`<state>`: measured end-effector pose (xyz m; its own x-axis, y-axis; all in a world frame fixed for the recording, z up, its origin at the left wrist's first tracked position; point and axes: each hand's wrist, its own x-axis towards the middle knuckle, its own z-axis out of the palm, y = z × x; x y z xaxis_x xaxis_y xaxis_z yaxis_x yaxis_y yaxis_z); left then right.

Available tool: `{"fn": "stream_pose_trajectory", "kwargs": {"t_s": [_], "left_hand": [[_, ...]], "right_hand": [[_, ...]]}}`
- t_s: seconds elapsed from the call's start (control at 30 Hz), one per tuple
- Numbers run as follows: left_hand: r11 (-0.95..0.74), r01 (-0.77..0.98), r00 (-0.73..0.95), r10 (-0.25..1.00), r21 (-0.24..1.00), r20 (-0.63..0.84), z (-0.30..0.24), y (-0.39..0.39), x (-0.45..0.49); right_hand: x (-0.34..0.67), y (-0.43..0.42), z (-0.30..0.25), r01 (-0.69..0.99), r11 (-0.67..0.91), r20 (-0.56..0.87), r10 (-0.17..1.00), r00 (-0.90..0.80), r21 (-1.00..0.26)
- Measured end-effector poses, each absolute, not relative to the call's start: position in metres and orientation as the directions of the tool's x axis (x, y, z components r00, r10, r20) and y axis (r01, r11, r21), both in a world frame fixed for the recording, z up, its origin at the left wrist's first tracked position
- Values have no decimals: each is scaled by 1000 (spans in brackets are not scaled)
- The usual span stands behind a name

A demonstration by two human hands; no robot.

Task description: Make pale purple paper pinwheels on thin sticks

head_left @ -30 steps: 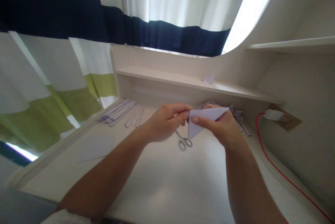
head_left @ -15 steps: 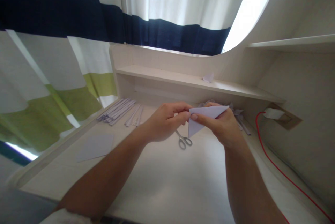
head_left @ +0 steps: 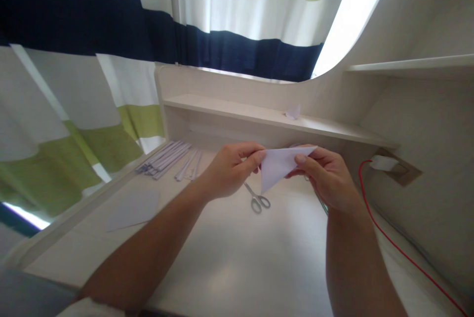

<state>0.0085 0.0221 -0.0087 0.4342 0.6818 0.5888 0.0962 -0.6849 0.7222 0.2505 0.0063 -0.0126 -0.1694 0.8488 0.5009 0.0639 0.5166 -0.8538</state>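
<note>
A white sheet of paper folded into a triangle (head_left: 278, 163) is held up between both hands, above the desk. My left hand (head_left: 231, 169) pinches its left corner between thumb and fingers. On the right side, my right hand (head_left: 324, 174) grips the paper with the thumb lying on its front face and the fingers behind. One point of the triangle hangs down. Below the paper, a pair of scissors (head_left: 256, 199) lies on the desk, its grey handles toward me. The tips of the scissors are partly hidden by my left hand.
Rolled paper strips (head_left: 165, 159) lie in a pile at the back left of the desk (head_left: 222, 257). Nearer is a flat white sheet (head_left: 133, 208). A small folded paper (head_left: 293, 112) rests on the shelf (head_left: 229, 109). A red cable (head_left: 392, 243) runs down the right side from a white plug (head_left: 384, 163).
My right thumb and hand have slid rightward along the paper, away from my left hand. More of the triangle's face shows now. The left hand keeps its pinch, slightly shifted left.
</note>
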Motion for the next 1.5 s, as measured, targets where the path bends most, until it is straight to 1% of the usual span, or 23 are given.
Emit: {"fn": "stream_pose_trajectory", "kwargs": {"t_s": [0.17,0.4,0.7,0.93,1.33,1.5], "left_hand": [[-670,87,413,698,737,585,-10,21,10],[-663,85,402,706,744,583,-10,20,11],[-665,89,394,707,741,587,-9,18,11],[-618,59,392,737,784,551,-10,18,13],[-620,64,379,740,782,556,-10,19,12],[-621,75,373,743,780,556,-10,22,11]], "right_hand": [[251,3,-9,74,563,553,825,-119,-823],[244,0,-6,87,588,585,808,-66,-804],[242,-1,-5,130,564,566,824,-21,-816],[240,-2,-5,155,565,571,821,-3,-811],[241,-1,-4,201,554,567,824,8,-808],[246,2,-6,186,550,563,826,23,-814]]}}
